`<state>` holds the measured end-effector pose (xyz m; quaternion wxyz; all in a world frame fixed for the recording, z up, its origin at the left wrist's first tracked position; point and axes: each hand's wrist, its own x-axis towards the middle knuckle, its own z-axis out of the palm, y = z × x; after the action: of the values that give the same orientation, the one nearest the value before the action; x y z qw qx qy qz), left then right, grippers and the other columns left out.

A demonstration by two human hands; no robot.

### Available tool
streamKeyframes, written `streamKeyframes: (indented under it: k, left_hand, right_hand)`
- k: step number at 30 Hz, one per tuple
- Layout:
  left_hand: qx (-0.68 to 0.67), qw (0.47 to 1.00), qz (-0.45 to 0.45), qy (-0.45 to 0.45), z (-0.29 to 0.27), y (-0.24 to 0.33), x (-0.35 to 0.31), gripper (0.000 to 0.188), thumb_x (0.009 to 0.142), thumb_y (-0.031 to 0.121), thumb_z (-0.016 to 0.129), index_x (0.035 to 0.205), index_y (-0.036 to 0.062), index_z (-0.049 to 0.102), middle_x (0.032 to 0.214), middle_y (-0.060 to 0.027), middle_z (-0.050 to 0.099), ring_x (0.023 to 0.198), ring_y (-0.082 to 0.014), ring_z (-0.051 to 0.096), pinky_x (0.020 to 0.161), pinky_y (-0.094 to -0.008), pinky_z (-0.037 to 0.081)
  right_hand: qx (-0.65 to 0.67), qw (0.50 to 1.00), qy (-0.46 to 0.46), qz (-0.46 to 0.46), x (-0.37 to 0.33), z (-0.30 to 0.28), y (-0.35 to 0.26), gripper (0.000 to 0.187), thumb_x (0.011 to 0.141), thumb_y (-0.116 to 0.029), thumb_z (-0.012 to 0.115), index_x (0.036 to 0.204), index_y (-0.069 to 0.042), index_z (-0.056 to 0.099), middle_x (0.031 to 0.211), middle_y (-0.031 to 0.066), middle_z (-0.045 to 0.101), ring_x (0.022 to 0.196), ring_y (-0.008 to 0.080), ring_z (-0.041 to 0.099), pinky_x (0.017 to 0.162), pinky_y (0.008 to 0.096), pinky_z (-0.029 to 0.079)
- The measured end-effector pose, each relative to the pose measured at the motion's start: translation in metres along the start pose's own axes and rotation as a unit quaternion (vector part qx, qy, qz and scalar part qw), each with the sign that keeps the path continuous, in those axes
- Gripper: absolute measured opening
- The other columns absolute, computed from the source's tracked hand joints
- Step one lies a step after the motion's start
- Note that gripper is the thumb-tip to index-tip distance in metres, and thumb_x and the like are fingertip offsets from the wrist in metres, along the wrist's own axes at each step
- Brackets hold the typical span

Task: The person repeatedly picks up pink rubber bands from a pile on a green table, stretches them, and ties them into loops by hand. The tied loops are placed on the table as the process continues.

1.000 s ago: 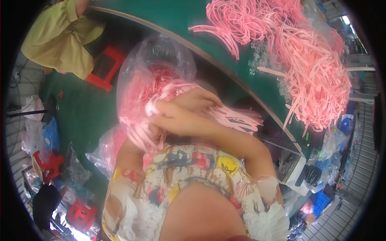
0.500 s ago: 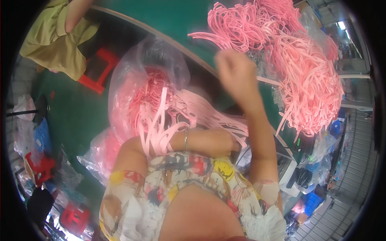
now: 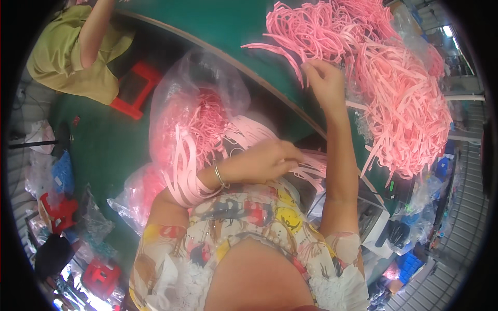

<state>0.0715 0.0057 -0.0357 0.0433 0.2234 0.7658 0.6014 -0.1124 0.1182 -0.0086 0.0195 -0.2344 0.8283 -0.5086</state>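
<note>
My right hand (image 3: 328, 85) is raised over the green table's edge, its thumb and fingertips pinched at a thin pink strap (image 3: 280, 50). Beside it lies a large tangled heap of pink straps (image 3: 402, 106). My left hand (image 3: 275, 159) reaches across my lap with loosely bent, parted fingers, and nothing shows in them. Under and beyond that hand spreads a bundle of pale pink straps (image 3: 249, 129). Several flat pink loops (image 3: 181, 171) hang over my left forearm, behind a metal bangle (image 3: 220, 173).
A clear plastic bag (image 3: 174, 88) of pink straps stands between me and the green table (image 3: 207, 20). At the upper left are another person's arm and olive clothing (image 3: 67, 62), near a red stool (image 3: 137, 90). Plastic bags and red stools (image 3: 101, 277) lie around the floor.
My right hand has turned from a blurred fist to a pinch, slightly to the right. My left hand has risen and its fingers have loosened. The loops on my left forearm have shifted left.
</note>
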Motion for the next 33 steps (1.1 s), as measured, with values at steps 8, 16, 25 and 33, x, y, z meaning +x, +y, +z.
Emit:
streamKeyframes:
  k: [8,16,25,33]
  left_hand:
    - [0.204,0.904,0.133,0.350,-0.028,0.008,-0.004,0.021,0.081,-0.003,0.061,0.102,-0.0019,0.064,0.096,-0.0152,0.065,0.089,-0.0308,0.063,0.078,-0.0364,0.049]
    - [0.256,0.959,-0.019,0.120,-0.012,0.007,-0.008,0.025,0.083,0.002,0.060,0.108,0.0022,0.062,0.087,-0.0117,0.060,0.084,-0.0301,0.059,0.076,-0.0413,0.046]
    - [0.120,0.975,-0.081,0.171,-0.026,0.013,-0.037,0.015,0.092,0.006,0.053,0.101,-0.0025,0.062,0.087,-0.0045,0.058,0.076,-0.0101,0.054,0.068,-0.0241,0.043]
    - [-0.012,0.984,-0.145,0.106,0.005,0.012,-0.036,0.016,0.091,0.005,0.054,0.102,-0.0030,0.062,0.090,-0.0065,0.061,0.079,-0.0120,0.058,0.068,-0.0256,0.046]
  right_hand:
    - [-0.209,0.916,0.035,-0.340,-0.062,-0.014,-0.020,0.010,0.083,-0.009,0.065,0.090,-0.004,0.068,0.071,0.0063,0.062,0.062,0.0189,0.059,0.056,0.0308,0.045]
    - [-0.197,0.891,-0.122,-0.390,-0.154,-0.004,-0.020,0.017,0.072,-0.008,0.063,0.088,-0.004,0.063,0.070,0.0064,0.053,0.063,0.0236,0.054,0.056,0.0346,0.043]
    - [-0.288,0.958,0.005,0.000,-0.237,-0.045,0.111,0.017,0.078,-0.008,0.065,0.096,-0.007,0.065,0.088,0.0086,0.063,0.085,0.0311,0.058,0.076,0.0416,0.045]
    - [-0.477,0.878,0.010,0.045,-0.235,-0.049,0.151,0.039,0.075,-0.022,0.071,0.113,-0.017,0.065,0.104,0.0101,0.063,0.101,0.0340,0.057,0.092,0.0518,0.039]
